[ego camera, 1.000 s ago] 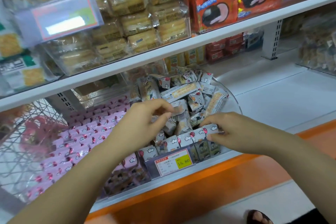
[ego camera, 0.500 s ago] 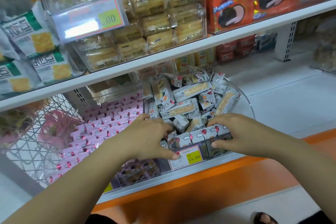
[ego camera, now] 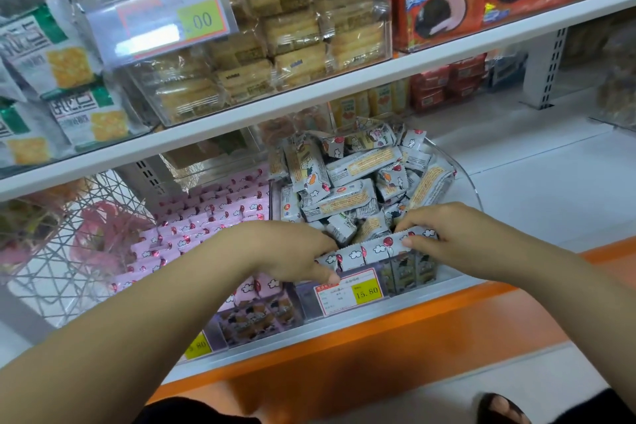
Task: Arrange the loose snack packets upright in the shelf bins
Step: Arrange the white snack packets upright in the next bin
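Left hand (ego camera: 285, 251): curled, thumb in front, gripping the left end of the front row of packets (ego camera: 375, 249), just above the price tag (ego camera: 349, 294).
Right hand (ego camera: 444, 237): pinching that row's right end, above-right of the tag.
Why: likely squeezing the row together so it stands upright.
Loose packets (ego camera: 347, 196): heaped behind the tag, unsorted.
Clear bin (ego camera: 472, 182): holds both.
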Demonstrator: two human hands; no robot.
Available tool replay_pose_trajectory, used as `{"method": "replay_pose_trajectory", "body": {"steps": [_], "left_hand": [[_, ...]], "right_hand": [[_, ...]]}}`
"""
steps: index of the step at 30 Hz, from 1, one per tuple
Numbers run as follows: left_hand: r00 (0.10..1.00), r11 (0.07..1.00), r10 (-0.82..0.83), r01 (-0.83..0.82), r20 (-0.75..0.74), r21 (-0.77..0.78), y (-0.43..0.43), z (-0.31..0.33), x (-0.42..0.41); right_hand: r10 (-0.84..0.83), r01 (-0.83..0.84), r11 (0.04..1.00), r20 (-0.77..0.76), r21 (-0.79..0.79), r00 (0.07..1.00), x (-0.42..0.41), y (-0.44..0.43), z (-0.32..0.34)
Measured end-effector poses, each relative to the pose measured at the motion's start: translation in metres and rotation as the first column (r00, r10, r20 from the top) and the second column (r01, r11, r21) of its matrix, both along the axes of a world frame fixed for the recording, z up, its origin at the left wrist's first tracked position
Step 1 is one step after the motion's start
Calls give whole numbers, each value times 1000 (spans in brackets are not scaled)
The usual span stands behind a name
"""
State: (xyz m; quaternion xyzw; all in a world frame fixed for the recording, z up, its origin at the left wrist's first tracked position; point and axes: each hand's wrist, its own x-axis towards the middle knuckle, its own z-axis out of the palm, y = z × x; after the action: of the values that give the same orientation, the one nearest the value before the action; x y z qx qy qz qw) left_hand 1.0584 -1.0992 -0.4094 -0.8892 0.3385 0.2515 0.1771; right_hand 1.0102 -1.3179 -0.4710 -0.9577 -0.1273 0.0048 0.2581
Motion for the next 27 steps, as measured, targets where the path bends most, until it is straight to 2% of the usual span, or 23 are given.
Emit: {"method": "replay_pose_trajectory", "body": {"steps": [4,8,13,17,20,24,27], "left_hand": [[995,996,40,-33,-86,82,-9,5,3],[994,988,44,-30,-97,150,-19,2,8],[993,993,52,-40,-108,110,-17,-2,13],[992,995,74,-67,-103,72,-15,-2,14],[996,996,54,-48,-66,77,-15,0,8],[998,996,-2,-4,66,94,-9,7,-4],[986,997,57,-49,155,-56,-5,26,-11]], "right_hand": [[6,-6,1000,36,16,999,0,2,-1],[-14,13,1000,50,29,999,0,3,-3],[-30,23,993,55,120,998,0,0,2],[4,-6,999,48,37,999,4,5,-2],[11,-11,1000,33,4,999,5,6,-1],[9,-8,1000,52,-6,999,-1,8,-1],[-1,-1,1000,91,20,996,-4,7,-1]]}}
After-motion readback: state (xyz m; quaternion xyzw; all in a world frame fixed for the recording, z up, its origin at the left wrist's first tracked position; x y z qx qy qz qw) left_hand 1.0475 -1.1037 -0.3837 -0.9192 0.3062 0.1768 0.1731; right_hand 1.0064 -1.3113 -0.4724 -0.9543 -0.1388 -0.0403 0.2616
